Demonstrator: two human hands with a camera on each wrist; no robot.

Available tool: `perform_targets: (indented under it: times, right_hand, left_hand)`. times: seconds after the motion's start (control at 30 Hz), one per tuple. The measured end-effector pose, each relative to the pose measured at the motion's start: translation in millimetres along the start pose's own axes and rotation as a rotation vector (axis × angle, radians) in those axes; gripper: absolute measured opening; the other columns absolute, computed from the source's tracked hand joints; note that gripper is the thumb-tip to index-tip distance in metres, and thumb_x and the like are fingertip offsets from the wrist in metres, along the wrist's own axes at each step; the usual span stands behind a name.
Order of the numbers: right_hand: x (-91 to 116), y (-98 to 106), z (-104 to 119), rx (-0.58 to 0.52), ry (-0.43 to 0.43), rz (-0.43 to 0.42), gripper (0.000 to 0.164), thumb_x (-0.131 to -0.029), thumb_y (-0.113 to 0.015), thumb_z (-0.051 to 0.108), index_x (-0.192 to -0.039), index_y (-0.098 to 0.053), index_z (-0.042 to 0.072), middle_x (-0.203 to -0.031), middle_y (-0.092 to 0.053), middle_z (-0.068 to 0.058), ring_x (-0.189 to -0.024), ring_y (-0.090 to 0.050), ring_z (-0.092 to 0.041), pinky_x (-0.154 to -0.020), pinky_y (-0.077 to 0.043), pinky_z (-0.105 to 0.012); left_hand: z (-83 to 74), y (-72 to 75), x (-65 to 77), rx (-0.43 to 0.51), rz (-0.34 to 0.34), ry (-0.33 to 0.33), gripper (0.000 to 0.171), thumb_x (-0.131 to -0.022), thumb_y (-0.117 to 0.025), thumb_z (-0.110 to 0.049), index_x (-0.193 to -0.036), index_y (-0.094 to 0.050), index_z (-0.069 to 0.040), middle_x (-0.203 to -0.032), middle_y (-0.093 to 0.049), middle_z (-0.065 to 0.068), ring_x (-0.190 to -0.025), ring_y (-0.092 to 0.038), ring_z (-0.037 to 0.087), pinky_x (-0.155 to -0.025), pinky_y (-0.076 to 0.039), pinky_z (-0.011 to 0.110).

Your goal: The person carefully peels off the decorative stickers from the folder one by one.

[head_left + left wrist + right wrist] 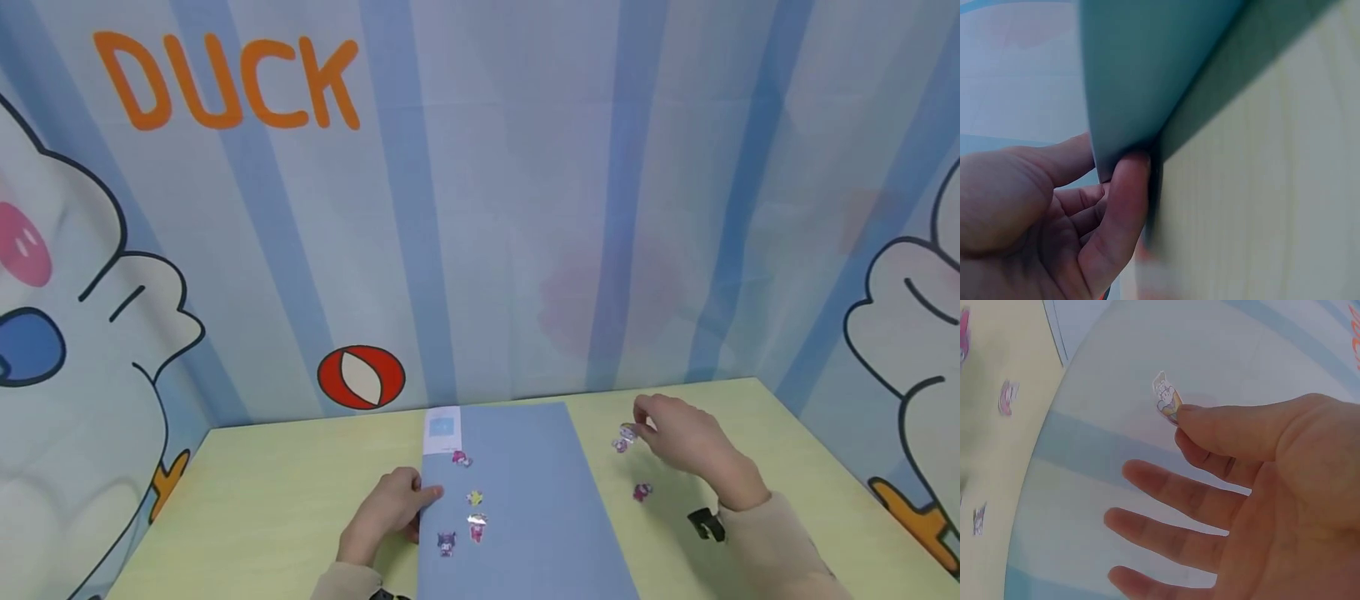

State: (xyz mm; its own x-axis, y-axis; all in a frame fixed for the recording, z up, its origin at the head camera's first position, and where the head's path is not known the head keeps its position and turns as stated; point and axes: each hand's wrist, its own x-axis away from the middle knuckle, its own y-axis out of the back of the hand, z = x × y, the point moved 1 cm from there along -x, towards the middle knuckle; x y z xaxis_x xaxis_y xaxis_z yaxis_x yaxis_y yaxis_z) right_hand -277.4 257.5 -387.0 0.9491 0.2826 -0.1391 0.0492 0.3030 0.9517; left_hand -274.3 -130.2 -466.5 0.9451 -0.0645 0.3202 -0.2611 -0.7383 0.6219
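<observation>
Right sleeve (780, 546) nearest, pale, running out of frame at lower right; black piece (706, 524) beside its cuff. Left sleeve (343, 582) cut off by the bottom edge.

Blue sheet (532, 500) lies on the tabletop (300, 483), its far edge near the backdrop (510, 208). White label (442, 430) with a light-blue square at its far left corner. Four stickers on it, all toward the left side: pink sticker (461, 458) by the label's lower edge, yellow sticker (475, 497) below, then pink-and-white sticker (477, 527), and dark-hooded sticker (446, 544) just left of that one.

Left hand (390, 502) pinches the sheet's left edge, thumb on top, other fingers at the side and beneath; the left wrist view shows the edge between thumb and finger.

Right hand (686, 437) raised right of the sheet, apart from it. Thumb and forefinger grip a small character sticker (1166, 400); remaining three fingers extended. Head view: pinkish patch just under that sticker; cannot tell whether part of it or separate. Loose magenta sticker (642, 492) on the tabletop, nearer the cuff.

Backdrop striped blue, orange DUCK lettering (225, 81) upper left.
</observation>
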Motion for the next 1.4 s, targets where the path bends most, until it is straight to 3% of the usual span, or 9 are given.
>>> perform_targets:
  times: [0.47, 0.67, 0.9, 1.07, 1.13, 1.2, 1.23, 1.3, 1.4]
  right_hand:
    - [6.6, 10.2, -33.6, -0.058, -0.097, 0.059, 0.011, -0.097, -0.059, 0.018, -0.091, -0.055, 0.010, -0.095, -0.063, -0.008, -0.062, -0.051, -0.016, -0.053, -0.038, -0.037]
    - [8.4, 14.0, -55.7, -0.020, -0.090, 0.120, 0.011, -0.096, -0.062, 0.016, -0.088, -0.054, 0.013, -0.080, -0.055, 0.000, -0.061, -0.047, -0.016, -0.054, -0.037, -0.036]
    - [14.7, 14.1, -73.8, 0.026, -0.169, 0.274, 0.013, -0.093, -0.065, 0.014, -0.084, -0.055, 0.016, -0.075, -0.051, -0.001, -0.065, -0.046, -0.020, -0.059, -0.034, -0.041]
    - [12.5, 7.3, -73.9, 0.027, -0.178, 0.283, 0.023, -0.089, -0.064, 0.006, -0.073, -0.052, 0.016, -0.068, -0.046, -0.001, -0.062, -0.039, -0.018, -0.062, -0.031, -0.044]
    - [11.6, 2.5, -73.8, 0.034, -0.183, 0.281, 0.029, -0.088, -0.060, 0.000, -0.067, -0.049, 0.016, -0.062, -0.041, 0.001, -0.059, -0.032, -0.016, -0.066, -0.034, -0.050]
    - [11.8, -2.4, -74.5, 0.058, -0.192, 0.274, 0.034, -0.086, -0.054, -0.005, -0.062, -0.045, 0.017, -0.057, -0.035, 0.002, -0.058, -0.026, -0.015, -0.075, -0.037, -0.063]
    - [12.2, -4.8, -75.3, 0.071, -0.196, 0.268, 0.035, -0.084, -0.051, -0.007, -0.061, -0.043, 0.017, -0.056, -0.032, 0.002, -0.058, -0.024, -0.015, -0.081, -0.033, -0.071]
    - [13.7, -9.1, -76.7, 0.097, -0.205, 0.255, 0.036, -0.083, -0.049, -0.009, -0.060, -0.041, 0.018, -0.055, -0.031, 0.002, -0.059, -0.028, -0.017, -0.091, -0.015, -0.082]
    - [15.7, -14.4, -79.9, 0.141, -0.208, 0.236, 0.036, -0.083, -0.050, -0.009, -0.060, -0.042, 0.017, -0.056, -0.037, 0.000, -0.066, -0.043, -0.024, -0.093, -0.002, -0.083]
  left_hand:
    - [6.4, -0.8, 0.0, -0.005, 0.003, 0.004, 0.026, -0.096, -0.064, -0.027, -0.094, -0.056, -0.003, -0.073, -0.062, 0.008, -0.059, -0.062, 0.018, -0.053, -0.052, 0.026]
    - [4.4, 1.7, -1.5, 0.003, 0.001, -0.012, 0.026, -0.096, -0.065, -0.027, -0.095, -0.057, -0.002, -0.074, -0.062, 0.008, -0.059, -0.062, 0.017, -0.053, -0.052, 0.027]
    - [0.6, 3.3, -0.1, 0.012, 0.017, -0.030, 0.025, -0.096, -0.064, -0.025, -0.094, -0.056, -0.002, -0.074, -0.062, 0.008, -0.058, -0.062, 0.018, -0.053, -0.053, 0.027]
    - [-2.5, 6.2, 1.2, -0.002, -0.003, -0.033, 0.025, -0.096, -0.064, -0.025, -0.094, -0.056, -0.001, -0.074, -0.062, 0.008, -0.058, -0.062, 0.018, -0.053, -0.053, 0.027]
    - [-3.3, 6.9, 1.2, -0.007, -0.008, -0.031, 0.025, -0.096, -0.064, -0.026, -0.095, -0.057, -0.002, -0.074, -0.061, 0.008, -0.059, -0.062, 0.018, -0.053, -0.053, 0.027]
    - [-3.5, 6.9, 0.8, -0.003, -0.007, -0.027, 0.025, -0.096, -0.064, -0.026, -0.095, -0.056, -0.002, -0.074, -0.062, 0.008, -0.059, -0.062, 0.018, -0.054, -0.053, 0.027]
    - [-3.4, 6.8, 0.5, -0.002, -0.004, -0.026, 0.025, -0.096, -0.064, -0.026, -0.094, -0.056, -0.002, -0.074, -0.062, 0.008, -0.059, -0.062, 0.018, -0.054, -0.053, 0.027]
    - [-2.7, 6.0, 0.4, -0.001, 0.003, -0.027, 0.025, -0.096, -0.064, -0.026, -0.094, -0.056, -0.002, -0.074, -0.062, 0.008, -0.059, -0.062, 0.018, -0.053, -0.053, 0.027]
    - [-1.2, 3.0, 0.2, -0.001, 0.013, -0.017, 0.026, -0.096, -0.064, -0.026, -0.093, -0.055, -0.003, -0.074, -0.062, 0.008, -0.059, -0.062, 0.018, -0.053, -0.052, 0.027]
